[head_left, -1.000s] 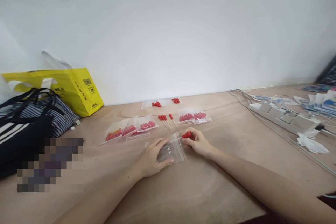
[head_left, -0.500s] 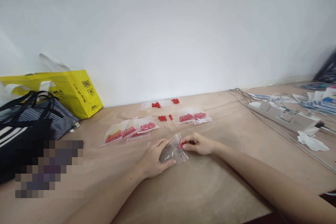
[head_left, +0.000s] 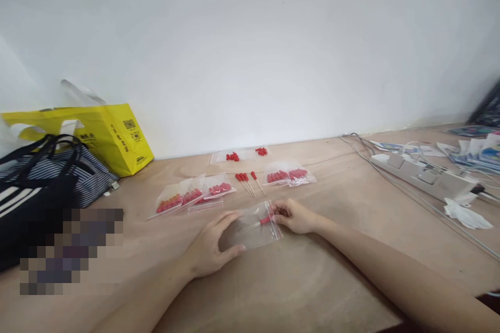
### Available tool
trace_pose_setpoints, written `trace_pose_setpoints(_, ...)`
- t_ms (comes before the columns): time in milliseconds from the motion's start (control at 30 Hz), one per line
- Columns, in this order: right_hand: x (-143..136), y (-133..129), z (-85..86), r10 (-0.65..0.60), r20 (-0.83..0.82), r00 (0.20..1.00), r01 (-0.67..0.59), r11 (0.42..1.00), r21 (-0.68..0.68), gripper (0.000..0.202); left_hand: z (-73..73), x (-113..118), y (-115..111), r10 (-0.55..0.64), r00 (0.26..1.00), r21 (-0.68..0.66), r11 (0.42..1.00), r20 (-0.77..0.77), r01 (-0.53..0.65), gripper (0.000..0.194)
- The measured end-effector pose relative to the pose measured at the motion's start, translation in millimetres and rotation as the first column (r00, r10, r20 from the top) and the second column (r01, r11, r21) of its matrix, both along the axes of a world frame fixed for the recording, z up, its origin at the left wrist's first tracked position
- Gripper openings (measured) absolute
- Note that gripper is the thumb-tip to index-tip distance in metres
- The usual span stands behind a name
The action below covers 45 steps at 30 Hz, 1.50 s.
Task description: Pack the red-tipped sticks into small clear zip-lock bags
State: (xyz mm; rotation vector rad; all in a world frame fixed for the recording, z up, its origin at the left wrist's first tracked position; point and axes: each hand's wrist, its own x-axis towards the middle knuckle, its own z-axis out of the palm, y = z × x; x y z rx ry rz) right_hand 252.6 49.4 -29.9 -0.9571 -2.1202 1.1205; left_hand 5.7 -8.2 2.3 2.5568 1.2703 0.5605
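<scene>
A clear zip bag (head_left: pixel 253 234) lies on its side at the middle of the table, its sealing strip toward the right. Inside it shows a dropper (head_left: pixel 265 220) with a red bulb and a thin pale stem. My left hand (head_left: pixel 213 244) rests round the bag's left end, thumb and fingers spread along its edges. At the bag's mouth my right hand (head_left: pixel 291 216) is closed, fingertips pinching its edge near the red bulb. Several loose droppers (head_left: pixel 242 178) lie just beyond, one more (head_left: pixel 253 176) beside them.
Filled bags lie at left (head_left: pixel 191 196) and right (head_left: pixel 283 174). Behind them, a bag (head_left: pixel 246 154) carries red bulbs. A yellow bag (head_left: pixel 127 140) and a dark bag (head_left: pixel 39 192) stand left. A power strip (head_left: pixel 425 174), cables and a crumpled tissue (head_left: pixel 467 212) occupy the right.
My left hand has slid left toward the bag's end, uncovering more of it. The bag lies flatter, and the dropper's red bulb and stem now show inside it.
</scene>
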Motion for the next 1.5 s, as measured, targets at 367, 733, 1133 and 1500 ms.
trace_pose_setpoints(367, -6, -1, -4.3, -0.077, -0.015, 0.997, 0.077, 0.997, 0.014, 0.025, 1.4, -14, -3, 0.092, 0.995, -0.118, 0.988, -0.036, -0.095, 0.048)
trace_pose_setpoints(733, -10, 12, -4.2, -0.248, -0.071, 0.966, 0.249, 0.968, 0.004, 0.012, -4.2, -17, -1, 0.095, 0.995, -0.119, 0.988, -0.024, -0.098, 0.048)
trace_pose_setpoints(1133, -63, 86, 32.6, -0.605, 0.260, 0.752, 0.575, 0.796, 0.189, 0.042, 2.2, -16, -3, 0.094, 0.995, -0.169, 0.981, -0.031, -0.098, 0.050)
trace_pose_setpoints(1500, -73, 87, 47.4, -0.583, 0.245, 0.774, 0.544, 0.812, 0.213, 0.054, 2.8, -21, -2, 0.068, 0.998, -0.250, 0.966, -0.013, -0.069, 0.050)
